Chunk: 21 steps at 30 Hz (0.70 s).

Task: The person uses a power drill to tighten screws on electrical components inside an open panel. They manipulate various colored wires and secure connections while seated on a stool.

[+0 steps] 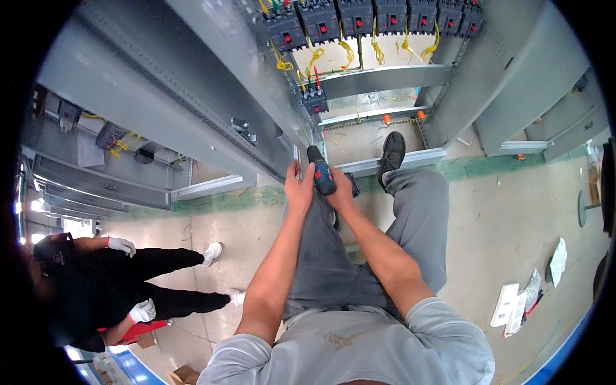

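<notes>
My right hand [340,188] is closed round the grip of a blue and black cordless drill [323,178]. The drill's nose points up the picture, at the lower left corner of an open grey cabinet frame [366,165]. Just left of the drill, my left hand [299,187] reaches up with thumb and fingers apart. It is beside the lower edge of a grey cabinet panel [256,144]; whether it touches that edge I cannot tell. The drill's tip and whatever it meets are too small to make out.
Above, a row of black circuit breakers [356,18] trails yellow wires; a single breaker [314,101] sits lower. My shoe [393,154] rests at the cabinet's bottom rail. Left, a co-worker [122,269] wears white gloves. More cabinets [109,154] stand left. White packages [510,307] lie on the floor right.
</notes>
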Each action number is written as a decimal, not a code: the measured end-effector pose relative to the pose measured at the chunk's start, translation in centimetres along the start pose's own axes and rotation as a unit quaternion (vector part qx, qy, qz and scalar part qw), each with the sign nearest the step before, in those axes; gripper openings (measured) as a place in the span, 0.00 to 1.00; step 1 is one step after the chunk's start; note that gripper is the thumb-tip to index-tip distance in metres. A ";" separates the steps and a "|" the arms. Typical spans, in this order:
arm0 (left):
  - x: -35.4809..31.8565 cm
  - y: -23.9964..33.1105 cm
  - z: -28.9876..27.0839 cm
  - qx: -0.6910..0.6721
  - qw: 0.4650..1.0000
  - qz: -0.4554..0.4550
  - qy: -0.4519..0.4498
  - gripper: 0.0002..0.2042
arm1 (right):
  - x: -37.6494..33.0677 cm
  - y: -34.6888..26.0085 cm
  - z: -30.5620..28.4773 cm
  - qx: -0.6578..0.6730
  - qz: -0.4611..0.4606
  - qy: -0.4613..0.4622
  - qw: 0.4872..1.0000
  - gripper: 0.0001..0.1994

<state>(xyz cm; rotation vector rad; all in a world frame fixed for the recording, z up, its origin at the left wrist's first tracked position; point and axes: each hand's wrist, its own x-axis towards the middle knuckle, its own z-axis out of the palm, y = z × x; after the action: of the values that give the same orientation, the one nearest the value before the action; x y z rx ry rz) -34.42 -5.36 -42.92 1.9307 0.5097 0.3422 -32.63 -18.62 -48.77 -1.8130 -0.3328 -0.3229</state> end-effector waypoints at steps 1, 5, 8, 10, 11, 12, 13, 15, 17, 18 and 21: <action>-0.7 0.0 -0.4 -0.047 0.996 -0.069 -0.023 0.35 | -0.6 0.1 -0.6 0.001 0.004 -0.028 1.000 0.24; -0.3 -1.4 -1.2 -0.150 0.985 -0.082 -0.037 0.36 | -2.8 -1.9 -2.7 -0.051 0.015 -0.080 0.995 0.25; -0.7 0.5 -2.2 -0.236 0.910 -0.242 -0.241 0.29 | -4.3 -3.8 -4.5 -0.035 -0.003 -0.095 0.995 0.28; -2.0 0.1 -0.3 -0.316 0.884 -0.246 -0.242 0.21 | -5.3 -4.4 -4.8 -0.069 -0.043 -0.099 0.992 0.31; -2.6 0.6 0.0 -0.331 0.873 -0.254 -0.253 0.20 | -5.9 -4.2 -5.1 -0.088 -0.057 -0.099 0.990 0.32; -2.9 0.3 -0.1 -0.347 0.863 -0.262 -0.259 0.19 | -6.1 -4.8 -5.3 -0.109 -0.037 -0.136 0.984 0.34; -3.3 -0.3 -0.5 -0.376 0.838 -0.296 -0.261 0.20 | -6.2 -5.3 -5.7 -0.130 -0.017 -0.172 0.976 0.35; -4.1 -1.5 -0.3 -0.390 0.830 -0.311 -0.250 0.17 | -6.6 -5.7 -6.4 -0.171 -0.010 -0.229 0.958 0.37; -4.8 -3.3 0.5 -0.404 0.824 -0.317 -0.239 0.14 | -7.2 -5.0 -6.9 -0.208 -0.036 -0.272 0.939 0.38; -5.3 -4.3 0.6 -0.407 0.824 -0.318 -0.232 0.13 | -7.3 -5.0 -7.0 -0.235 -0.013 -0.311 0.921 0.38; -5.5 -6.3 1.5 -0.378 0.852 -0.271 -0.238 0.11 | -6.7 -4.3 -7.4 -0.295 0.024 -0.405 0.865 0.36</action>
<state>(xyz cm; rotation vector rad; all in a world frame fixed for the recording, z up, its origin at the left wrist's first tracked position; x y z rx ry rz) -39.69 -7.10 -49.37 0.9813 0.4662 -0.2816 -40.78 -25.07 -45.66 -2.5042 -0.8385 0.4601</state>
